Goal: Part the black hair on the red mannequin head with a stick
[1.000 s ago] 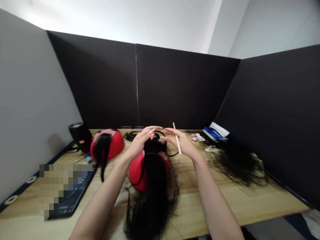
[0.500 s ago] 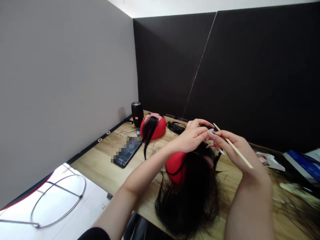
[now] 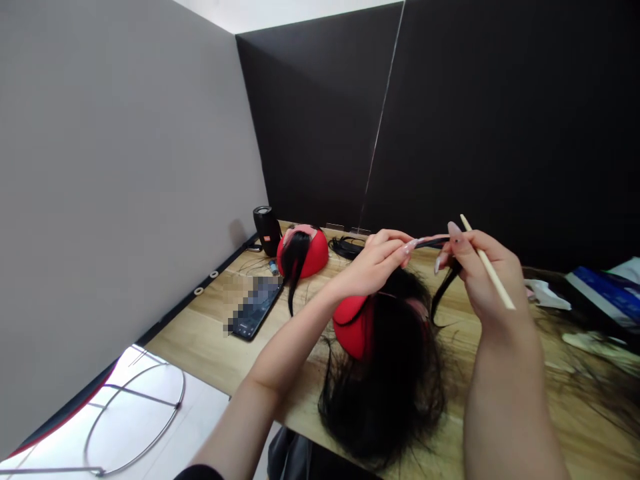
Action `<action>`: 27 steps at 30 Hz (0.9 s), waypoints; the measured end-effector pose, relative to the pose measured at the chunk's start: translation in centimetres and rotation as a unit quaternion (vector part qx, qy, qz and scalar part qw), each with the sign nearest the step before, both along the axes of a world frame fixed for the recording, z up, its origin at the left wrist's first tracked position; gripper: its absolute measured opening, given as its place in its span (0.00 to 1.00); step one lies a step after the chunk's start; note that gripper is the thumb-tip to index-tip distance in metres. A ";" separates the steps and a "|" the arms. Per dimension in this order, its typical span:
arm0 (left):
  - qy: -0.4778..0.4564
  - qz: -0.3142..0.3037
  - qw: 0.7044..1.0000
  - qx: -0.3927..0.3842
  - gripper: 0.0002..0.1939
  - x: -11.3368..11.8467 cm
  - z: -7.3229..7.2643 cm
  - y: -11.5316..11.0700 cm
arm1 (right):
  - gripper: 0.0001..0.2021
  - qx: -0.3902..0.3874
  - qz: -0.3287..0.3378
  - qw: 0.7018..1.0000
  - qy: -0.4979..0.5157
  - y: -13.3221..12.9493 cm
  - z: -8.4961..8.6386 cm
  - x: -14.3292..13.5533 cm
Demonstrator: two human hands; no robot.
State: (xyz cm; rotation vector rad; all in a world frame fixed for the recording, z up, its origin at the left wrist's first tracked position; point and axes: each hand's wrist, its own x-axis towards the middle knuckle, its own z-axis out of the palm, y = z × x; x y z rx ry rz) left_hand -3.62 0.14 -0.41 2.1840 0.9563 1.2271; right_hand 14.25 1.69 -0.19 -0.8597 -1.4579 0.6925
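A lock of black hair (image 3: 432,243) is stretched between my two hands. My left hand (image 3: 383,261) pinches one end with its fingertips, above the wig. My right hand (image 3: 483,267) is closed on the lock farther right, and its loose end hangs below the fingers. A thin pale stick (image 3: 493,272) also rests in my right hand, slanting across it. Beneath my hands, the black-haired wig (image 3: 395,380) lies over a red dome (image 3: 351,330) on the wooden table, its hair spread toward the front edge.
Behind on the left stand a second red dome (image 3: 316,257) with black hair and a black speaker (image 3: 266,232). A phone (image 3: 257,308) lies nearer. Blue-and-white packaging (image 3: 607,293) and loose hair are at the right; a wire ring (image 3: 183,390) is lower left.
My right hand has moved right, away from my left hand, so the lock now shows stretched between them. The view has shifted slightly.
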 end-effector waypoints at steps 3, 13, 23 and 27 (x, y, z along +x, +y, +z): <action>-0.012 -0.005 1.000 -0.013 0.17 -0.1 -0.1 0.2 | 0.18 -0.035 0.063 0.991 0.110 0.0 0.3 0.2; 0.027 0.018 0.999 -0.012 0.20 0.0 -0.2 0.8 | 0.14 -0.064 0.096 0.952 0.283 0.8 0.3 2.0; 0.018 0.038 0.999 -0.001 0.20 -1.8 -0.3 2.0 | 0.17 -0.039 0.091 0.963 0.250 0.9 0.5 2.5; -0.009 -0.020 0.997 -0.073 0.23 -2.5 0.1 2.0 | 0.19 -0.037 0.085 0.973 0.211 0.8 0.6 2.4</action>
